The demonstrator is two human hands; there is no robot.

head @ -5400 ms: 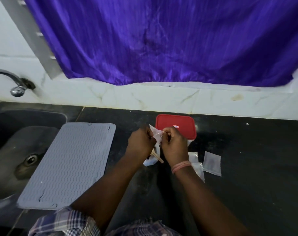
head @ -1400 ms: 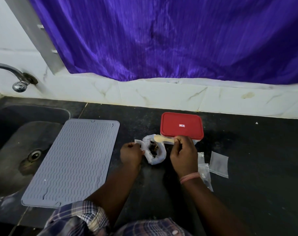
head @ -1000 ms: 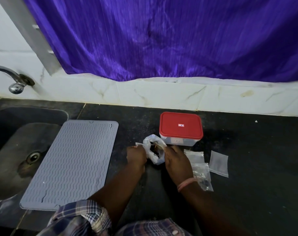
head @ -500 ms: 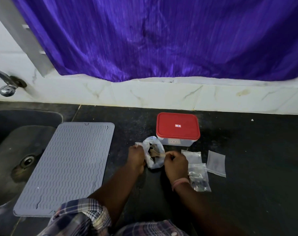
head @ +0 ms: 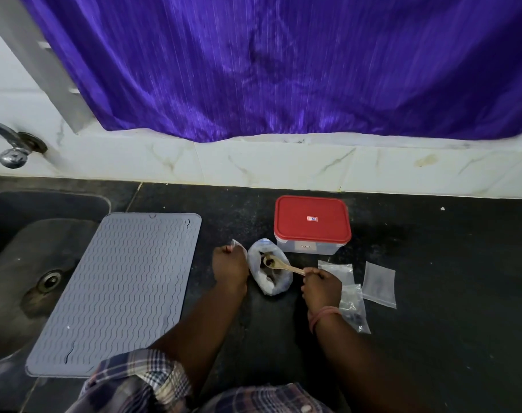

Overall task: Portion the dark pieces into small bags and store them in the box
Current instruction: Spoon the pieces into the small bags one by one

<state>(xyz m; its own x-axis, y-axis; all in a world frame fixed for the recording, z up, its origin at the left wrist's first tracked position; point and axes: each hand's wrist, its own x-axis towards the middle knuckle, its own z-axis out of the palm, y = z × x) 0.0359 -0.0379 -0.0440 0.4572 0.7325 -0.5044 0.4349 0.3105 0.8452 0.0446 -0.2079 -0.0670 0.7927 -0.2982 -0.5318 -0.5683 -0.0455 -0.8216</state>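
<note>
A clear plastic bag (head: pixel 274 286) with dark pieces inside lies open on the black counter. My right hand (head: pixel 320 286) grips the handle of a wooden spoon (head: pixel 283 263), whose bowl sits in the bag's mouth with dark pieces on it. My left hand (head: pixel 229 266) is fisted just left of the bag and pinches a small clear bag (head: pixel 235 243). A clear box with a red lid (head: pixel 311 223) stands shut right behind the bag. Small zip bags lie to the right: one (head: pixel 337 269) by my right hand, one (head: pixel 355 311) holding dark bits, one (head: pixel 379 284) empty.
A grey ribbed mat (head: pixel 119 290) covers the counter on the left, next to a dark sink (head: pixel 21 263) with a tap (head: pixel 12 150). A white tiled wall and a purple curtain (head: pixel 283 67) rise behind the counter.
The spoon's bowl has come up to the big bag's mouth with dark pieces on it. My right hand has shifted right and slightly back. My left hand keeps the small bag beside the big one.
</note>
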